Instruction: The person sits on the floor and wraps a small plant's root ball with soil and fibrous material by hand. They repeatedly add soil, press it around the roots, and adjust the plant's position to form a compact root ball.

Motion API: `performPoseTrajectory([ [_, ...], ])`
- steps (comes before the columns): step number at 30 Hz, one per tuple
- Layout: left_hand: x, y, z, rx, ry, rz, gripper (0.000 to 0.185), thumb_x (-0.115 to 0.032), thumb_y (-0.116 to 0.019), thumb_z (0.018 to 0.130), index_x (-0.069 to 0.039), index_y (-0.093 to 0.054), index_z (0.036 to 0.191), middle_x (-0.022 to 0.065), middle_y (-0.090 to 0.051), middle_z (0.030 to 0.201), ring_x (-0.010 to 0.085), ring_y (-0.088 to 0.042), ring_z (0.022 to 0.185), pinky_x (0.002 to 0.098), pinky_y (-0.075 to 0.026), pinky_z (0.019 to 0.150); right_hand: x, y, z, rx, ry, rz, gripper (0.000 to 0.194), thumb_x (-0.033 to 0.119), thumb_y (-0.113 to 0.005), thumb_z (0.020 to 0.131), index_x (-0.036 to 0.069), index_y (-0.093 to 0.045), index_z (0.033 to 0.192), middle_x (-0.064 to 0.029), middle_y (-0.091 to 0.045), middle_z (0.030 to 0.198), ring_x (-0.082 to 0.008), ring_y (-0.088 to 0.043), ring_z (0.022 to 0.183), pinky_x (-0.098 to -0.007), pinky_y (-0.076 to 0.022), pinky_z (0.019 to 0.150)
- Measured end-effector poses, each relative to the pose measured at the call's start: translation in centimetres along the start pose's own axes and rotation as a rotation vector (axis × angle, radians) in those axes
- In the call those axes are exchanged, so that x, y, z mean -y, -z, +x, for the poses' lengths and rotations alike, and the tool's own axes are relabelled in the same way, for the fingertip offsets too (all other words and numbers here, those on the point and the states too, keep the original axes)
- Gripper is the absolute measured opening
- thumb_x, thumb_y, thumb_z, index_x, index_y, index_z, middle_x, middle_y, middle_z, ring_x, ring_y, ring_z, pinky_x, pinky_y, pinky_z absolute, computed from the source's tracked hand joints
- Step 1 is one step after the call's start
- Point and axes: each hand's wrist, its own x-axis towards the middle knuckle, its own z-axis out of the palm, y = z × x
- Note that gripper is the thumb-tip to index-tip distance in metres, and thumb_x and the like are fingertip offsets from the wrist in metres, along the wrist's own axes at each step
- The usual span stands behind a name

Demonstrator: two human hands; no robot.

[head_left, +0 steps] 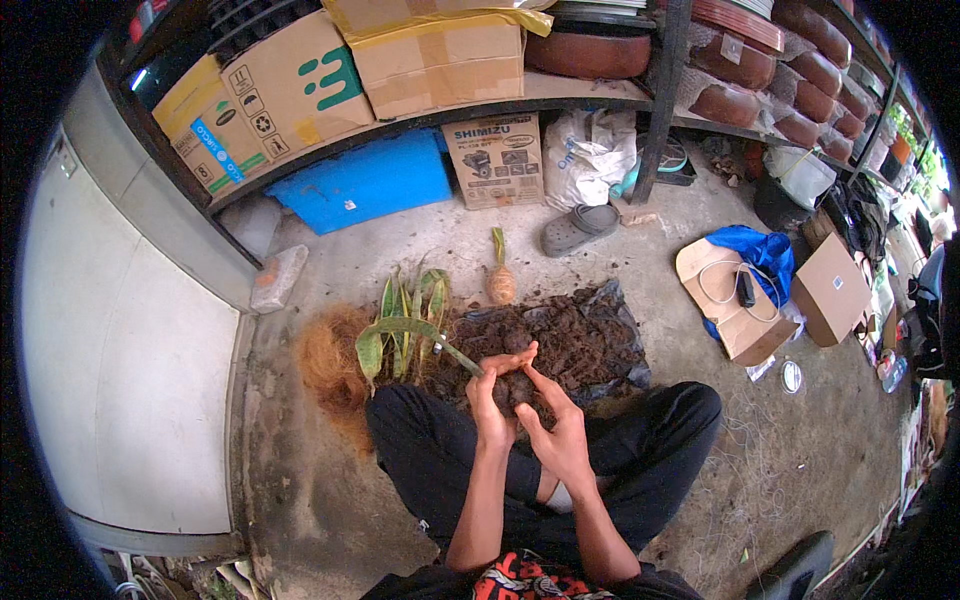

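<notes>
My left hand (493,409) and my right hand (559,429) cup a dark ball of soil (514,391) over my crossed legs. Out of the ball, past my left thumb, a long snake plant leaf (405,325) arches to the left. My fingertips meet on the ball's far side; its underside is hidden. Just beyond my hands, loose dark soil (592,337) covers a black plastic sheet (636,373). More snake plants (405,300) lie to the left of the soil. Farther off is a wrapped, fibre-bound root ball (501,286) with a short green leaf.
Brown coconut fibre (330,349) is heaped at the left, near a stone block (279,279). A grey clog (579,230) lies beyond the soil. Across the back runs a shelf with cardboard boxes (435,71), above a blue bin (367,184). Opened cardboard (731,300) with a cable is at right.
</notes>
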Motion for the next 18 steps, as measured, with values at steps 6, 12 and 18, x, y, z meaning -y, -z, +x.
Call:
performPoseTrajectory([
  [6,-0.9,-0.4,-0.1,0.216,0.159,-0.383,0.037,-0.035,-0.042,0.097,-0.004,-0.059,0.108,0.0249,-0.061,0.118,0.0378,-0.044,0.129,0.0497,-0.029,0.114,0.5,0.8,0.0,-0.055,-0.027,0.098,0.032,0.018,-0.059,0.095,-0.005,-0.062,0.116,-0.0134,-0.063,0.111,-0.0185,-0.060,0.099,-0.0305,-0.0473,0.085],
  [12,-0.4,-0.1,-0.1,0.356,0.253,-0.364,0.051,-0.045,-0.036,0.098,-0.003,-0.059,0.114,0.0245,-0.048,0.137,0.0350,-0.042,0.131,0.0495,-0.027,0.115,-0.4,0.8,-0.3,-0.070,-0.166,0.346,0.034,0.014,-0.065,0.090,-0.003,-0.058,0.118,-0.0070,-0.061,0.105,-0.0143,-0.058,0.097,-0.0282,-0.0451,0.087],
  [18,-1.2,-0.3,0.0,0.375,0.246,0.014,0.067,-0.055,-0.024,0.098,-0.003,-0.059,0.121,0.0189,-0.046,0.141,0.0296,-0.028,0.141,0.0473,-0.022,0.115,-0.9,1.9,0.1,0.150,-0.259,0.531,0.043,0.016,-0.067,0.088,-0.001,-0.055,0.125,-0.0067,-0.055,0.119,-0.0161,-0.053,0.111,-0.0304,-0.0380,0.099],
])
